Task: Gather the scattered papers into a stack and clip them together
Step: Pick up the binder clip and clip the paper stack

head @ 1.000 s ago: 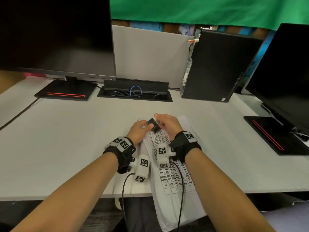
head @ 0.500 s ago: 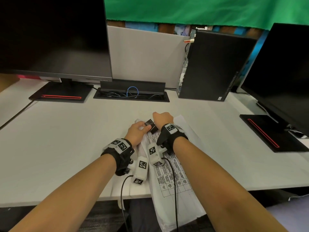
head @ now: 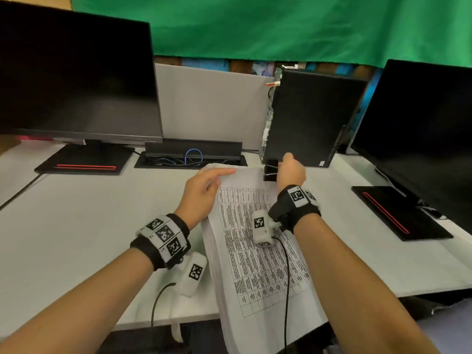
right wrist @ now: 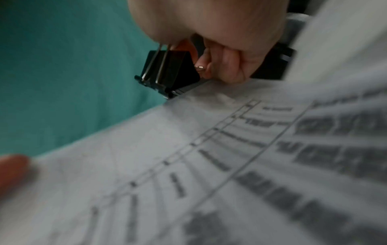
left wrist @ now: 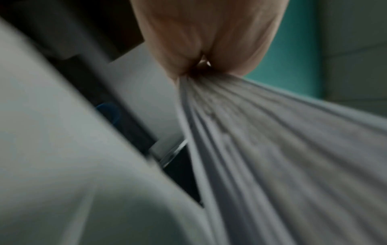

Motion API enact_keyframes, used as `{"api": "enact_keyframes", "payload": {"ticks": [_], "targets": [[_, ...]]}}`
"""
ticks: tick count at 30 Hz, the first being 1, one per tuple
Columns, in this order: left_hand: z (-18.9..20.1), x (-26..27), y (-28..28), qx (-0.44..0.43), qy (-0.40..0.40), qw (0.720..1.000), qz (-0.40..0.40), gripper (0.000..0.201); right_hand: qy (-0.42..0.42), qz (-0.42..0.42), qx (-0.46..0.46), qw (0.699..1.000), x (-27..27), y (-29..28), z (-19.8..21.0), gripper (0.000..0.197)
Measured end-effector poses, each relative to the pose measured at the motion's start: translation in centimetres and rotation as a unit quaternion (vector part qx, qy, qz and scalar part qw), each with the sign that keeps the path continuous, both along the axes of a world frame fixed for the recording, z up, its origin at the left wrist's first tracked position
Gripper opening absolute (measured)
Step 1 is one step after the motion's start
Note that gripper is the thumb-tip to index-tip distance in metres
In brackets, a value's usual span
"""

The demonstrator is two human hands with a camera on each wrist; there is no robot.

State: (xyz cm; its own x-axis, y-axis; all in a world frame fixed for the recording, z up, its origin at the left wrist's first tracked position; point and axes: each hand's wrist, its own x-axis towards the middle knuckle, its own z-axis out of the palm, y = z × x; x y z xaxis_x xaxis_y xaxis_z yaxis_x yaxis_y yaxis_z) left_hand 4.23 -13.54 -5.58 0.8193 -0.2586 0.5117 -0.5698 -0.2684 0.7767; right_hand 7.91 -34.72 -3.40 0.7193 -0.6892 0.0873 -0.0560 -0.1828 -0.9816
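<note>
Papers (head: 258, 251): I see a thin white printed stack, table-gridded, held above the table (head: 76, 226).
Left hand (head: 201, 192): pinching the stack's far-left edge.
Right hand (head: 291, 172): my grip squeezes the black binder clip (head: 270, 171)'s wire handles at the far-right corner.

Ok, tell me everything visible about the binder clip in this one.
The binder clip is black, apparently metal, with two silver wire handles squeezed together in the right hand. It sits at the far right corner of the paper stack, mouth down on the top edge; how far the sheets sit inside it cannot be told. The left hand pinches the stack's far left corner.
</note>
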Motion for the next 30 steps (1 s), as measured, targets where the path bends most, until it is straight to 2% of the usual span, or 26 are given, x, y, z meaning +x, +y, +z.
{"api": "enact_keyframes", "payload": {"ticks": [2,3,6,8,12,15,25,30], "targets": [[3.3,-1.1,0.1,-0.002,-0.124,0.992,-0.012,0.042,-0.133,-0.042,-0.117,0.983,-1.6,0.2,4.2,0.034],[4.7,-1.6,0.1,0.001,-0.177,0.984,-0.018,0.043,-0.219,-0.055,-0.194,0.955,-2.9,0.5,6.2,0.033],[8.6,-3.6,0.3,0.012,-0.280,0.959,-0.039,0.042,-0.426,-0.066,-0.397,0.810,-7.2,1.6,11.5,0.029],[10.6,-5.1,0.4,0.012,-0.327,0.944,-0.047,0.041,-0.488,-0.078,-0.464,0.735,-9.7,1.8,14.2,0.028],[12.9,-6.4,0.1,0.026,-0.374,0.925,-0.053,0.040,-0.526,-0.099,-0.558,0.634,-12.6,1.9,17.6,0.031],[14.0,-6.4,0.2,0.026,-0.384,0.922,-0.043,0.037,-0.526,-0.096,-0.598,0.597,-13.1,1.8,18.8,0.034],[16.2,-7.2,0.6,0.023,-0.400,0.915,-0.041,0.045,-0.526,-0.060,-0.628,0.570,-12.9,2.7,21.7,0.037],[16.9,-7.6,0.7,0.041,-0.424,0.902,-0.066,0.051,-0.539,0.006,-0.674,0.505,-13.8,4.0,22.4,0.035]]}}
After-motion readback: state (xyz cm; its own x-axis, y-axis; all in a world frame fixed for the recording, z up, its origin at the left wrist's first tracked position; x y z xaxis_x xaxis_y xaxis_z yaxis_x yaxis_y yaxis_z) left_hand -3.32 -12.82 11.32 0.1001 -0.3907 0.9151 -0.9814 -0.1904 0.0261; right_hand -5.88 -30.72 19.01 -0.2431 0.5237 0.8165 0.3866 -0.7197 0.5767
